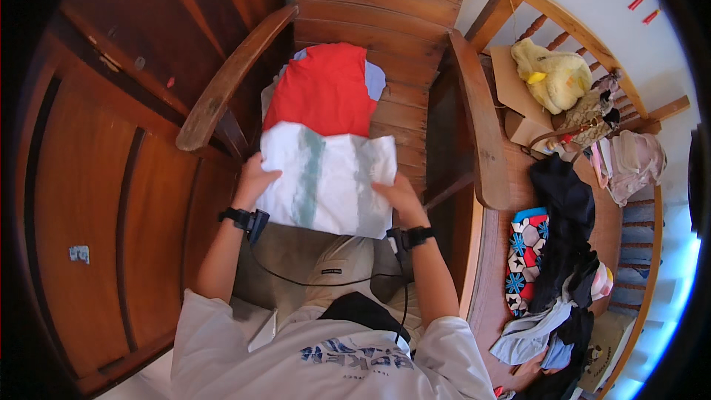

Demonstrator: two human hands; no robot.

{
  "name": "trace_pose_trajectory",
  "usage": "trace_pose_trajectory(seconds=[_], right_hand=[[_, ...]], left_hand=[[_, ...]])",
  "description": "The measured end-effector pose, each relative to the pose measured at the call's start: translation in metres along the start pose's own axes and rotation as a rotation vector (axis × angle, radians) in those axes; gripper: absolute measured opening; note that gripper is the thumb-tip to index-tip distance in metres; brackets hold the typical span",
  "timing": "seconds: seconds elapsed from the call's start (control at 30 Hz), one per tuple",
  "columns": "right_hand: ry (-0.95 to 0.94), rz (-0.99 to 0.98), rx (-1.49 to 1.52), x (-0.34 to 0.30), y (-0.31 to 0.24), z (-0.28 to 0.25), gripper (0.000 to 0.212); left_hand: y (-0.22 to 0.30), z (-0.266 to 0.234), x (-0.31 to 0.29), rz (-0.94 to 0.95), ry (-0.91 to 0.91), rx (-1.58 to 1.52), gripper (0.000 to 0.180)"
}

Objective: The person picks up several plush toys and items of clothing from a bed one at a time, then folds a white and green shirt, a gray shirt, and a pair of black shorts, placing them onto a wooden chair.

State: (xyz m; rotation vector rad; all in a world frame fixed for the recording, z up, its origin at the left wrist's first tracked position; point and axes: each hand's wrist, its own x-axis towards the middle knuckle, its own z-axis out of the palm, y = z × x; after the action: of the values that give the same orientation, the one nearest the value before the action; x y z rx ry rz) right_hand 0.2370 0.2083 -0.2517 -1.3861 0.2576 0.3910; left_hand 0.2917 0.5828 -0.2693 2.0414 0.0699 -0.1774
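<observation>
Fingers grasp the two sides of a white cloth with a green and a grey stripe; the left hand (258,179) has its thumb laid on top at the left edge, the right hand (401,198) does the same at the right, and the fingers beneath are mostly hidden, so how firmly they pinch I cannot tell; the white cloth (337,178) spans the gap between the hands, over the front of the chair, its far edge overlapping a red cloth (322,85) on the wooden chair (392,18); whether the two press together there is unclear.

To handle it well, I would keep both thumbs level and draw lightly outward, enough to ease out the ripples without skewing the stripes; the lower right corner hangs a little lower, so the right side probably wants a slight lift; square edges matter more than speed, and a hard tug could drag the red cloth along.

Further out, a dark band sits at each wrist, with a black cable (326,284) looping between them below the cloth; best kept from snagging the hem; the armrests flank the work, and rightward lie a black garment (559,207) and a patterned pouch (526,259).
</observation>
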Motion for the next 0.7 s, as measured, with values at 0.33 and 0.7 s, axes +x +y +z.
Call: trace_pose_trajectory(seconds=[0.33, 0.7], right_hand=[[0.398, -0.290, -0.824, 0.079, -0.031, -0.027, 0.080], [0.230, -0.317, -0.325, 0.260, -0.002, -0.035, 0.085]], left_hand=[[0.059, 0.065, 0.058, 0.117, 0.264, 0.282, 0.091], [0.096, 0.144, 0.129, 0.093, 0.138, 0.541, 0.112]])
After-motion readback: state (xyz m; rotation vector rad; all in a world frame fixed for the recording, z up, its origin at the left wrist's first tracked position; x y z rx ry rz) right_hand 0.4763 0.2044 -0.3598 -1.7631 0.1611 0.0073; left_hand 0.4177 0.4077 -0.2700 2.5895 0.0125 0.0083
